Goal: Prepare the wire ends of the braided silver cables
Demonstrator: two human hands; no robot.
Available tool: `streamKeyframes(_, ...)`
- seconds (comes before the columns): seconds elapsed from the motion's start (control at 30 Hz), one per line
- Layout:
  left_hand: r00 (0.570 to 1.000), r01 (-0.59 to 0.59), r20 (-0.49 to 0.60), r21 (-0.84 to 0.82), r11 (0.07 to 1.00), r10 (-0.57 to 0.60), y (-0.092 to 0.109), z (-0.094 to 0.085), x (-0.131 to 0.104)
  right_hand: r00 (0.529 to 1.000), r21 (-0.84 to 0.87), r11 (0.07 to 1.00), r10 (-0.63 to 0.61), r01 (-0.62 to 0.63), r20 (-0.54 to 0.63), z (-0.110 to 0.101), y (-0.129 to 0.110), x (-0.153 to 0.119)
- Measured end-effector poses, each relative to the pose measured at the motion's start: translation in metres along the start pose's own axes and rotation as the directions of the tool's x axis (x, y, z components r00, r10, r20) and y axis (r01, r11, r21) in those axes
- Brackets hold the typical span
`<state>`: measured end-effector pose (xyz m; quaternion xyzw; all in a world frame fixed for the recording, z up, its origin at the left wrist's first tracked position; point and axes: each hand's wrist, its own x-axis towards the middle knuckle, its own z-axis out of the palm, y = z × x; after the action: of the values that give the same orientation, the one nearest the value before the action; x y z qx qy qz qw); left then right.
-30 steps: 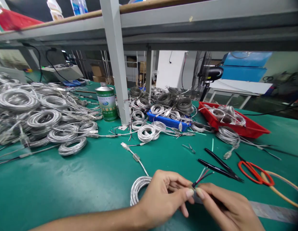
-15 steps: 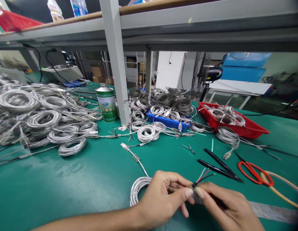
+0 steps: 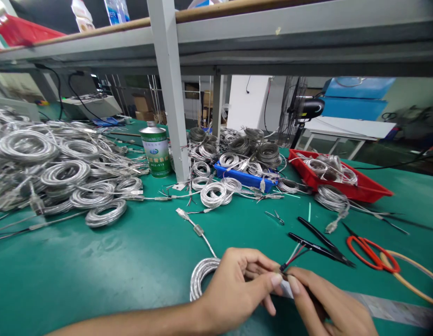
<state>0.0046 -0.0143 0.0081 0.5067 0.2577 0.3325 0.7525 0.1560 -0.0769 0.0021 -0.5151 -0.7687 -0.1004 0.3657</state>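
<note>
My left hand (image 3: 242,284) pinches the stripped end of a cable, from which thin red, black and white wires (image 3: 296,254) fan out. Close against it, my right hand (image 3: 324,296) has thumb and forefinger pressed together at the same cable end; any small part between them is hidden. The cable's clear silvery coil (image 3: 202,275) lies on the green table, partly behind my left hand, and its USB plug (image 3: 182,213) points away. A pale flat strip (image 3: 387,308) runs along the table from beneath my right hand to the right.
Black-handled pliers (image 3: 321,242), red-handled scissors (image 3: 372,252) and small snips (image 3: 275,217) lie beyond my hands. Coiled cables (image 3: 64,172) are heaped at left. Farther back stand a green can (image 3: 156,154), a shelf post (image 3: 171,102), a blue tray (image 3: 242,178) and a red tray (image 3: 366,189).
My right hand's thumb and forefinger have shifted slightly right, and more of a pale piece shows between the hands. My left hand keeps its hold. The camera view has moved a little.
</note>
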Motion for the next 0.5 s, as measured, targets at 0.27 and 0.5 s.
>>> streamKeyframes(0.27, 1.000, 0.000, -0.015, -0.028, 1.000, -0.001, 0.002, 0.001, 0.001, 1.000, -0.044, 0.999, -0.023, 0.023, -0.004, 0.002, 0.003, -0.005)
streamKeyframes(0.5, 1.000, -0.008, -0.016, -0.052, 0.999, 0.007, 0.001, 0.001, 0.001, 0.998, -0.137, 0.988, -0.063, 0.064, 0.013, 0.005, 0.011, -0.010)
